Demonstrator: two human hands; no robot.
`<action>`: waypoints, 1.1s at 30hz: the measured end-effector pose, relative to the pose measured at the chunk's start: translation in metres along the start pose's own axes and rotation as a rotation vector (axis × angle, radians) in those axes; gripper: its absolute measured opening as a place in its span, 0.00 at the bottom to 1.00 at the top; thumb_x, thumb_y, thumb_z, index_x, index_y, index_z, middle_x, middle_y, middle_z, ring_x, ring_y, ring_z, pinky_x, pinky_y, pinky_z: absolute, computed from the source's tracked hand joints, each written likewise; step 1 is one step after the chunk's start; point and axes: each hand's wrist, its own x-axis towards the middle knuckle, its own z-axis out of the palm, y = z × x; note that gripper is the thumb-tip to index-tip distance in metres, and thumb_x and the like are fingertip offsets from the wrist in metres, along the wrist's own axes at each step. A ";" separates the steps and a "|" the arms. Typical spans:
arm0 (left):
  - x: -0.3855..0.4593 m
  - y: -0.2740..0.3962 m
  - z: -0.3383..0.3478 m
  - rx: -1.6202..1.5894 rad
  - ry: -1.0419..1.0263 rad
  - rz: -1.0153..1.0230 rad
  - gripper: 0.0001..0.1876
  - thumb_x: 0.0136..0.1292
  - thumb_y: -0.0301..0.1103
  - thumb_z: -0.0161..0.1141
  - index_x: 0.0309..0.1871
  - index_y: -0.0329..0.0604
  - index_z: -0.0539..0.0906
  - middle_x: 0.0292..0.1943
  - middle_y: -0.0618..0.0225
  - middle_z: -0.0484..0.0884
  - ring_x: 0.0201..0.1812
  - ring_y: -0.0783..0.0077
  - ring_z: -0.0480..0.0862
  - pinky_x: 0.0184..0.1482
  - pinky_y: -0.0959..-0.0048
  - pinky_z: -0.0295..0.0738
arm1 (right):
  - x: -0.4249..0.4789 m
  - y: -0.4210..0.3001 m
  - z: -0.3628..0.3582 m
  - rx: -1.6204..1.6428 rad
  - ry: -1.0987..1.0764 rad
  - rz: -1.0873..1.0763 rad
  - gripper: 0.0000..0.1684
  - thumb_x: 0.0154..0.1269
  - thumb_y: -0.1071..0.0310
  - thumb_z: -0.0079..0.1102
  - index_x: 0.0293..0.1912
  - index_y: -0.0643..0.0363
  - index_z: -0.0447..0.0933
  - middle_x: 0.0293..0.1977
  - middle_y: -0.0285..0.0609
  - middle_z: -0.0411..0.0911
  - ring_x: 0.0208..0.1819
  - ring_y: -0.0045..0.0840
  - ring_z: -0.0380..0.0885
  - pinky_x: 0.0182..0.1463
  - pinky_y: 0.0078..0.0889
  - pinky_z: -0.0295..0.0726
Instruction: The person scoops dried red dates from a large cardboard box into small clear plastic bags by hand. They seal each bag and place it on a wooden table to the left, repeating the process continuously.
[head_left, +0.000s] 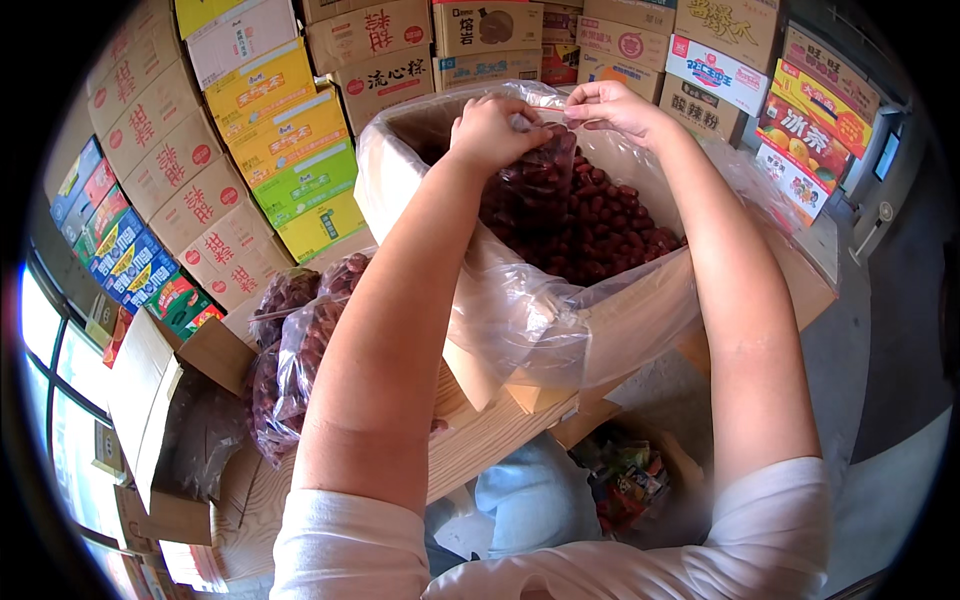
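Note:
A large cardboard box (390, 161) lined with a clear plastic bag stands before me, holding loose red dates (615, 217). Over them hangs a small clear zip bag of dates (534, 176). My left hand (499, 131) grips that bag's top edge from the left. At the bag's right top corner, my right hand (611, 111) pinches the edge, near a red zip line, between thumb and fingertips. Left of the box, filled clear bags of dates (304, 345) lie piled on the wooden table, partly hidden by my left forearm.
An open cardboard box (142, 405) with plastic inside stands at the left on the wooden table (480, 442). Stacked cartons (382, 82) line the back and left. Below the table is an open box of colourful packets (630, 480). A fan (877, 225) stands at the far right.

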 end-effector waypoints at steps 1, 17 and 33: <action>0.000 -0.002 0.002 -0.024 0.014 0.040 0.16 0.41 0.54 0.68 0.35 0.64 0.85 0.46 0.69 0.80 0.55 0.59 0.71 0.56 0.58 0.66 | 0.000 -0.001 0.001 -0.002 -0.002 -0.002 0.09 0.56 0.60 0.63 0.36 0.51 0.77 0.32 0.27 0.79 0.38 0.13 0.75 0.45 0.19 0.69; 0.002 -0.004 0.002 -0.217 0.034 -0.079 0.11 0.49 0.44 0.65 0.30 0.48 0.85 0.27 0.67 0.84 0.30 0.66 0.83 0.41 0.70 0.75 | -0.004 -0.005 0.001 -0.070 0.092 0.055 0.09 0.58 0.64 0.61 0.37 0.56 0.76 0.33 0.31 0.78 0.37 0.13 0.75 0.42 0.15 0.71; -0.004 0.002 -0.003 -0.133 0.039 -0.031 0.12 0.46 0.47 0.67 0.30 0.53 0.86 0.30 0.68 0.84 0.38 0.65 0.82 0.46 0.67 0.73 | -0.002 0.000 -0.004 -0.200 0.075 0.017 0.12 0.56 0.66 0.63 0.40 0.59 0.79 0.31 0.31 0.78 0.35 0.13 0.74 0.39 0.15 0.69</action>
